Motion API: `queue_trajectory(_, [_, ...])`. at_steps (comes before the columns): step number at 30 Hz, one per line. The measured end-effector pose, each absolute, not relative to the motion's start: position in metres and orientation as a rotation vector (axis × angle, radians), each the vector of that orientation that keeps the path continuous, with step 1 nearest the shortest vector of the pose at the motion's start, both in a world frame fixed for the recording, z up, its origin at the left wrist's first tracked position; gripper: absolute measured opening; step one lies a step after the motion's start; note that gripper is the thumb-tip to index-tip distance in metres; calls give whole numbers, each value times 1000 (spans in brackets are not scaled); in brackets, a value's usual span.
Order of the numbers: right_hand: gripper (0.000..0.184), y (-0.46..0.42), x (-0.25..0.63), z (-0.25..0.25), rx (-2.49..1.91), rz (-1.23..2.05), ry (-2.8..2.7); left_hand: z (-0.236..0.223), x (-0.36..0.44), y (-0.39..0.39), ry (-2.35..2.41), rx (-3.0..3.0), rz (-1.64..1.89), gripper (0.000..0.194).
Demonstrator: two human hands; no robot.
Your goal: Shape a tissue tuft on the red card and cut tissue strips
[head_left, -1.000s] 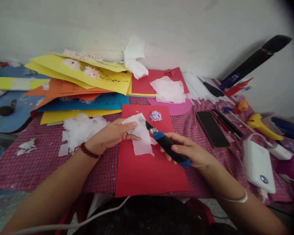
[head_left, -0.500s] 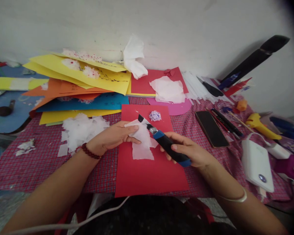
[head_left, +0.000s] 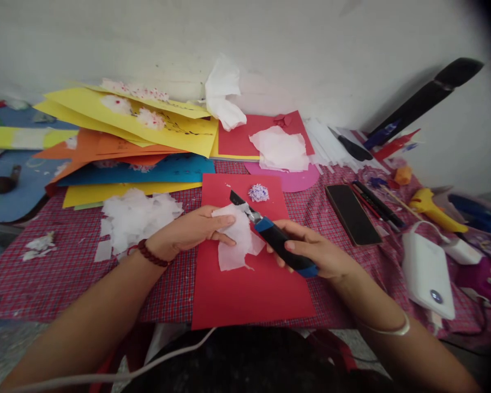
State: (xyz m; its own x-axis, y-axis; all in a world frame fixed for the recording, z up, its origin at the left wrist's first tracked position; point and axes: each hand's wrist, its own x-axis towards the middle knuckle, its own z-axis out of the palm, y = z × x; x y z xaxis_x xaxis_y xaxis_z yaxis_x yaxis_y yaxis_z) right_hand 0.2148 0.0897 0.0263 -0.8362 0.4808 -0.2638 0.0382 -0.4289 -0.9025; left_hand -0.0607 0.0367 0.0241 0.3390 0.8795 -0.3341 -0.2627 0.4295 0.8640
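Observation:
My left hand pinches a white sheet of tissue paper between thumb and fingers, over a red sheet of paper. My right hand is wrapped round the black and blue handle of a box cutter. The cutter's dark blade points up and left, and its neck lies against the tissue's right edge. Further pieces of tissue hang or lie below the held sheet; I cannot tell which are attached. Beyond the blade, a small round clump of white and purple bits sits on the red sheet.
A heap of white paper pieces lies left. Behind are stacked yellow cards with blossom pictures and a pile of white tissue. To the right lie a phone, a white power bank and a yellow glue gun.
The tissue in my left hand has shifted and turned against the blade, and its lower part looks shorter and torn. The cutter has barely moved.

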Motion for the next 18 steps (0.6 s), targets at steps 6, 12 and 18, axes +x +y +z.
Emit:
queue_trajectory(6, [43, 93, 217, 28, -751, 2327, -1528, 26, -75, 39, 977, 870, 831, 25])
queue_trajectory(12, [44, 99, 224, 31, -799, 2266, -1571, 34, -84, 40, 1092, 862, 944, 23])
queue_trajectory(18, [45, 120, 244, 40, -1060, 1505, -1986, 34, -87, 40, 1049, 874, 1034, 25])
